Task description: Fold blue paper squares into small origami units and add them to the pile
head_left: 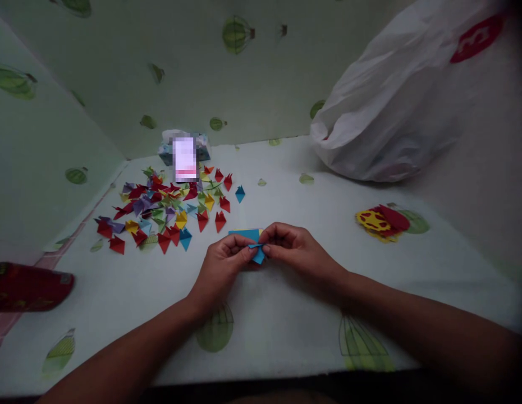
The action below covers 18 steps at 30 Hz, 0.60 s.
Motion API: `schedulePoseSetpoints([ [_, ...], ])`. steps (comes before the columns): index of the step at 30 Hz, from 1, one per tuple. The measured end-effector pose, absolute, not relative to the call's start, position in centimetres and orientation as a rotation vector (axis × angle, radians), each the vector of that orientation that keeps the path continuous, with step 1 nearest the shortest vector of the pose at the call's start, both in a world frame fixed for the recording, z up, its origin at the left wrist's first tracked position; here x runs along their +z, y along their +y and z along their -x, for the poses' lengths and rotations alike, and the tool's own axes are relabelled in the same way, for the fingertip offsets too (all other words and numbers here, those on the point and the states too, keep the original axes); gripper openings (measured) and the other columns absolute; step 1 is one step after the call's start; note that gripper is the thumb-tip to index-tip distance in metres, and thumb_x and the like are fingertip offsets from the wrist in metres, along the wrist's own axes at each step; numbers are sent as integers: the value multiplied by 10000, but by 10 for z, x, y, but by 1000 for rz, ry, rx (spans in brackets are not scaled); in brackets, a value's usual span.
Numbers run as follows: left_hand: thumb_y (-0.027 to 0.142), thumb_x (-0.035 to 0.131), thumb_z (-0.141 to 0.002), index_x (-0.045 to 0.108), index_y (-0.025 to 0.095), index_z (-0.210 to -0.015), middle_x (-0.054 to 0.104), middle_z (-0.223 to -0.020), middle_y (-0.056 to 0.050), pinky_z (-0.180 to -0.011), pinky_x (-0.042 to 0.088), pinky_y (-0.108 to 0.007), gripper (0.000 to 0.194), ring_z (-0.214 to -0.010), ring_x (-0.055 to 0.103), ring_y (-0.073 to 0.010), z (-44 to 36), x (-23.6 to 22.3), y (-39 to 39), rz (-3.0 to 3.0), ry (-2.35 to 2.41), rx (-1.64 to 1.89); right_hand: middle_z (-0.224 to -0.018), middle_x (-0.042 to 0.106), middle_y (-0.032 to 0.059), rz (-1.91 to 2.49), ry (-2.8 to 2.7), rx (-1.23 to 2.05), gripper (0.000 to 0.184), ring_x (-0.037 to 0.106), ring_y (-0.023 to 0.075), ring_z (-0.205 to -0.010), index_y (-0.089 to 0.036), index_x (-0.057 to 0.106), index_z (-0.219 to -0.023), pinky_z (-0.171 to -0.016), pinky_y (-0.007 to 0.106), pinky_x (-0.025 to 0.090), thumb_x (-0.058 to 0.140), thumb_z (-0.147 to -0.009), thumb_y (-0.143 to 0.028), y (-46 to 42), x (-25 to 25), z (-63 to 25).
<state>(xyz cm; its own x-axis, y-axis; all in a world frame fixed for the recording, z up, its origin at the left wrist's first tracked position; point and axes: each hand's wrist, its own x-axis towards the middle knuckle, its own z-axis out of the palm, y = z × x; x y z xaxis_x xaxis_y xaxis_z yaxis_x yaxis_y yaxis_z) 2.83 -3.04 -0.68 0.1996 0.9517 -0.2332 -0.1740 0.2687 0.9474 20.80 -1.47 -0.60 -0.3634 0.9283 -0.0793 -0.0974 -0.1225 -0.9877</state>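
Note:
Between the fingertips of both hands is a small piece of folded blue paper (258,256). My left hand (229,252) pinches its left side, thumb in front. From the other side, my right hand (292,247) grips it between thumb and bent fingers. Just behind and beneath the hands lies a stack of paper sheets (243,233) with a blue one on top; its near part is covered by the hands. To the left spreads a pile of small folded paper pieces (160,205) in red, yellow, green, purple and blue.
A lit phone (185,157) leans against a tissue box (205,147) at the back. A large white plastic bag (383,118) stands at the back right. Red and yellow cut-outs (381,220) lie on the right. A dark red container (31,287) is at the left edge.

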Motion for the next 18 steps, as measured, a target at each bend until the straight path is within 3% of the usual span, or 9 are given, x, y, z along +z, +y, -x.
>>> schedulePoseSetpoints([
  [18, 273, 821, -739, 715, 127, -827, 727, -769, -34, -704, 584, -248, 201, -705, 673, -121, -28, -4, -32, -783, 955, 953, -794, 645, 1, 868, -1502, 1407, 30, 606, 138, -752, -192, 665, -818, -719, 292, 506, 692, -813, -181, -14, -9, -213],
])
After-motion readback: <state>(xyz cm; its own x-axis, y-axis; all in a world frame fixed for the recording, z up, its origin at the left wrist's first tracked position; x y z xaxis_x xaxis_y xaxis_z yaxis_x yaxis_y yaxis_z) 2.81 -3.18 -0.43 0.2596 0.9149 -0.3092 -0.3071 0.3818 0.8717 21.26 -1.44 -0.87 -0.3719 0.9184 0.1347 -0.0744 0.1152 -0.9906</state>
